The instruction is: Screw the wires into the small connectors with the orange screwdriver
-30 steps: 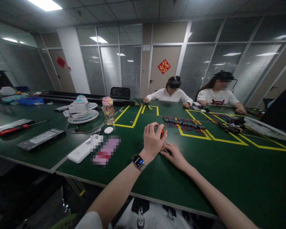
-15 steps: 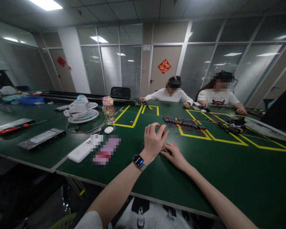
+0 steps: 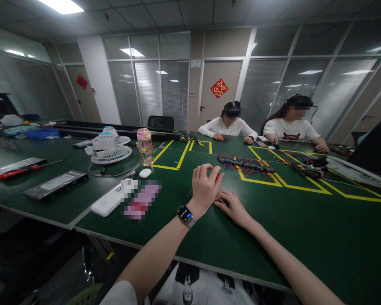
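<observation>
Across the green-topped table [image 3: 288, 228], at twelve o'clock, a co-worker's hand [image 3: 219, 137] has drawn back from the tangled black cables [image 3: 190, 139]. The left hand [image 3: 205, 186], wearing a square-faced watch [image 3: 185, 215], arches with fingers curled toward the thumb; whether they grip anything cannot be told. Just beside it, the right hand [image 3: 230, 205] has its fingers closed on what seems a small dark piece [image 3: 222, 203], low over the tabletop. Toward ten o'clock stand a clear, patterned bottle with a pink lid [image 3: 145, 148] and, farther off, a shallow blue plastic tray [image 3: 42, 134] with pale items. Thin red and blue wires [image 3: 246, 165] bunch at one o'clock.
</observation>
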The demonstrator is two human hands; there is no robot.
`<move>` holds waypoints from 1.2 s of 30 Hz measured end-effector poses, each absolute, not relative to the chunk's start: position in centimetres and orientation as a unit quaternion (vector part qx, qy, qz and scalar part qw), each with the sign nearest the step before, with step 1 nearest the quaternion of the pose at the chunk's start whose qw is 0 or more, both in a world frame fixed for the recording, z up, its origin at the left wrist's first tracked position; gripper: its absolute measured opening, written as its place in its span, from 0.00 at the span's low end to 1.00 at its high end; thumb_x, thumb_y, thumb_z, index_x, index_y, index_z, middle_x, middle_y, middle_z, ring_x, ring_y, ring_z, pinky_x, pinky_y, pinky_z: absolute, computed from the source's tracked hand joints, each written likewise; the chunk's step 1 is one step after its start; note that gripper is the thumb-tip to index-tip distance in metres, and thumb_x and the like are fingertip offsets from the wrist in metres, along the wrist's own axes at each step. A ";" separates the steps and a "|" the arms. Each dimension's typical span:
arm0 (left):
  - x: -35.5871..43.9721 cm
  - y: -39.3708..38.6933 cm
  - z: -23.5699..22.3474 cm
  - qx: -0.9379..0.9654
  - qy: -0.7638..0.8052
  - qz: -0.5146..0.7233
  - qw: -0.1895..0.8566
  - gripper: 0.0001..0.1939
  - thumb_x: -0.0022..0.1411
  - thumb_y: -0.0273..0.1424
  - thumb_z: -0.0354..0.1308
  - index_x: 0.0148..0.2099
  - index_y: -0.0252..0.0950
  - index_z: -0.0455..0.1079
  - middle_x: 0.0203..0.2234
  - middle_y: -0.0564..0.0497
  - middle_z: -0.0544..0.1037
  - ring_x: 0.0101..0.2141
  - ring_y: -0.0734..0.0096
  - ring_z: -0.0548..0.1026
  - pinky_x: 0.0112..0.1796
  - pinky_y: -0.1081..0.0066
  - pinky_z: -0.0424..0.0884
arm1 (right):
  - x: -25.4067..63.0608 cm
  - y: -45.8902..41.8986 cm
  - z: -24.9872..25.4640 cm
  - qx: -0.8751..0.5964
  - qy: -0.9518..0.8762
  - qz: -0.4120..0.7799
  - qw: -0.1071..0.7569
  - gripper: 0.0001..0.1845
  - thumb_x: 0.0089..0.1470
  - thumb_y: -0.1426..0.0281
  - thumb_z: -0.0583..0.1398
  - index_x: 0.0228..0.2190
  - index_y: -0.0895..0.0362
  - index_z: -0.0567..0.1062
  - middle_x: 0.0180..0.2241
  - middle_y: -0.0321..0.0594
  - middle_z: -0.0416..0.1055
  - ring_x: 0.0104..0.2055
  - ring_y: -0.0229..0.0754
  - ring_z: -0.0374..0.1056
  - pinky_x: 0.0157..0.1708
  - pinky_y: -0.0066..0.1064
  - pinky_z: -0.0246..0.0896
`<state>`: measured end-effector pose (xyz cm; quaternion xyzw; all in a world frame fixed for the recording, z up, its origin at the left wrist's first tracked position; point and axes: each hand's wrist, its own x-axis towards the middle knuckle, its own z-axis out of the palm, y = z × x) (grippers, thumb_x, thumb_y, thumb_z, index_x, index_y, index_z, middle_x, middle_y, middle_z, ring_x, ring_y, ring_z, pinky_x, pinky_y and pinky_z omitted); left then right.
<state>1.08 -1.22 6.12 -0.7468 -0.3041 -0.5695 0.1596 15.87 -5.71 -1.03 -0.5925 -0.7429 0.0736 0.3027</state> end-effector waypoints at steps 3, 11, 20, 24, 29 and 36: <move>1.1 -1.2 6.1 -0.748 -0.303 -0.570 0.153 0.08 0.63 0.30 0.54 0.44 0.37 0.70 0.37 0.46 0.70 0.37 0.66 0.69 0.38 0.67 0.66 | 15.8 -5.8 -1.0 -0.594 -0.739 0.080 0.307 0.07 0.57 0.64 0.55 0.33 0.53 0.72 0.41 0.42 0.70 0.47 0.48 0.66 0.58 0.58 0.40; 1.0 -1.2 6.1 -0.756 -0.275 -0.578 0.136 0.11 0.63 0.29 0.52 0.48 0.35 0.68 0.39 0.45 0.71 0.41 0.65 0.69 0.42 0.64 0.67 | 15.8 -5.8 -0.9 -0.592 -0.738 0.084 0.311 0.08 0.57 0.63 0.55 0.33 0.52 0.72 0.42 0.41 0.70 0.48 0.49 0.65 0.58 0.58 0.39; 1.3 -1.0 5.8 -0.758 -0.245 -0.598 0.089 0.15 0.64 0.25 0.50 0.52 0.33 0.65 0.39 0.45 0.69 0.41 0.69 0.70 0.44 0.70 0.71 | 15.8 -5.8 -0.9 -0.596 -0.739 0.076 0.305 0.07 0.57 0.65 0.56 0.32 0.53 0.72 0.41 0.40 0.70 0.46 0.47 0.66 0.58 0.57 0.41; 1.3 -1.0 5.8 -0.763 -0.229 -0.598 0.090 0.14 0.64 0.26 0.50 0.52 0.33 0.66 0.39 0.45 0.70 0.41 0.68 0.70 0.44 0.68 0.71 | 15.9 -5.7 -1.0 -0.595 -0.740 0.080 0.304 0.07 0.57 0.65 0.56 0.33 0.53 0.72 0.41 0.41 0.70 0.46 0.48 0.66 0.57 0.58 0.40; 1.1 -1.1 6.0 -0.768 -0.221 -0.598 0.049 0.10 0.64 0.31 0.53 0.46 0.37 0.70 0.39 0.46 0.69 0.39 0.68 0.70 0.41 0.67 0.70 | 15.8 -5.6 -1.0 -0.591 -0.738 0.085 0.315 0.06 0.56 0.66 0.57 0.32 0.53 0.73 0.41 0.41 0.71 0.46 0.48 0.66 0.58 0.59 0.39; 0.4 -0.8 7.4 -0.773 -0.150 -0.590 -0.176 0.10 0.65 0.28 0.49 0.43 0.37 0.72 0.37 0.49 0.71 0.40 0.71 0.71 0.44 0.70 0.68 | 16.0 -5.6 -1.3 -0.585 -0.729 0.085 0.345 0.06 0.54 0.66 0.59 0.32 0.54 0.76 0.40 0.41 0.73 0.44 0.47 0.69 0.59 0.56 0.37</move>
